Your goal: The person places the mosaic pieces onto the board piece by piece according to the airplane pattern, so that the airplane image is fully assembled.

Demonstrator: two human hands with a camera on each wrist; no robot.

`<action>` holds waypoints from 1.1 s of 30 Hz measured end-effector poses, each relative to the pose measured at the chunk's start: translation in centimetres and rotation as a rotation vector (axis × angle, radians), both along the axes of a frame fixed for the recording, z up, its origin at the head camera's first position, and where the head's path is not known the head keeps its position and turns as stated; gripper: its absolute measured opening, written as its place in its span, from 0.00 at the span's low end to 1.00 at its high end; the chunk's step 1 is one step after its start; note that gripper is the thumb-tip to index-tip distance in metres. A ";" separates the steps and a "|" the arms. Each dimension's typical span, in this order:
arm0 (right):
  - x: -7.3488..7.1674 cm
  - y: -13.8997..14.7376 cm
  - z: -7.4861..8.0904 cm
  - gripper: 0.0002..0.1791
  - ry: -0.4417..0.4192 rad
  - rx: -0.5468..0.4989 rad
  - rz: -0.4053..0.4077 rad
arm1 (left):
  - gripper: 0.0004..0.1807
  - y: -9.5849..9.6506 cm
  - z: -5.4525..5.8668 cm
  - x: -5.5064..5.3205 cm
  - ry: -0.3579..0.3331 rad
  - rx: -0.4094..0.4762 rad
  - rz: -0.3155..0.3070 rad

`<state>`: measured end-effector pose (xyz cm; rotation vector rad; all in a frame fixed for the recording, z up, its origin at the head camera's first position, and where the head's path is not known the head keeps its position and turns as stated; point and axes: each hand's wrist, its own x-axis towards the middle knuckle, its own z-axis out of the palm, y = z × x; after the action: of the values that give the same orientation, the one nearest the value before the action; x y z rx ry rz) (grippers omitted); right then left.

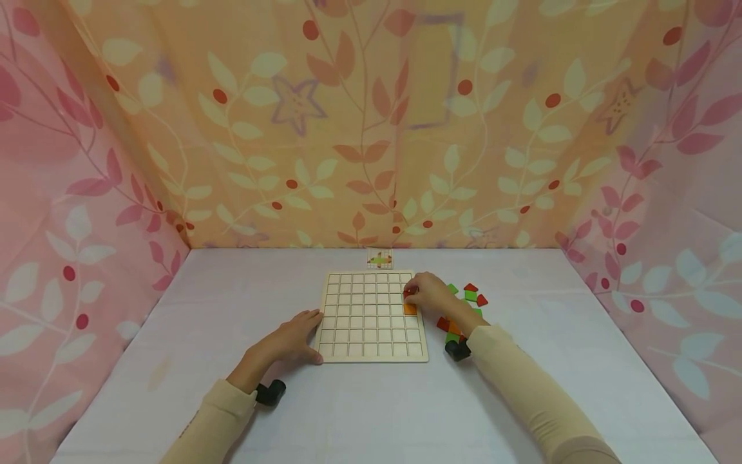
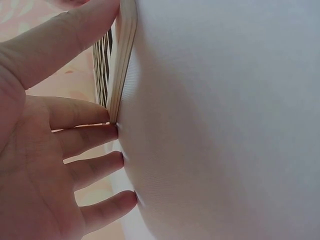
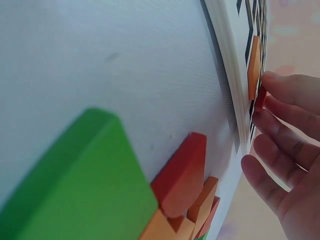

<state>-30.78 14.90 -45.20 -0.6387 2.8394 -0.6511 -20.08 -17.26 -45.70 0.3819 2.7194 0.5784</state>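
A pale wooden board [image 1: 359,321] with a grid of square cells lies flat on the table. My right hand [image 1: 431,294] is over its right edge, pinching a small red piece [image 3: 260,98] between thumb and fingers. Just nearer than that piece, an orange piece [image 1: 410,310] sits in the rightmost column. At the board's left side rests my left hand [image 1: 292,337], fingers spread and loosely straight. Its thumb touches the near left corner, and in the left wrist view its fingertips [image 2: 129,198] meet the edge and the tablecloth.
Right of the board, partly under my right forearm, lie loose pieces: several green [image 3: 90,185], red [image 3: 182,180] and orange ones. A small card [image 1: 379,259] with a coloured pattern on a grid is behind the board. Patterned curtains [image 1: 371,161] surround the white table [image 1: 371,412].
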 end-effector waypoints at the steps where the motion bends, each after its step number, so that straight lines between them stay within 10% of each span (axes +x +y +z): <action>1: 0.0 -0.1 0.0 0.13 -0.001 0.003 -0.002 | 0.53 0.0 0.0 0.0 -0.001 -0.004 0.000; 33: -0.1 0.9 0.4 0.14 -0.033 -0.029 -0.033 | 0.54 -0.1 -0.1 -0.1 0.001 -0.012 -0.010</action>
<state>-30.93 15.76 -44.83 -0.5817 2.8199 -0.7029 -20.22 -17.39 -45.85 0.3921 2.7194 0.5593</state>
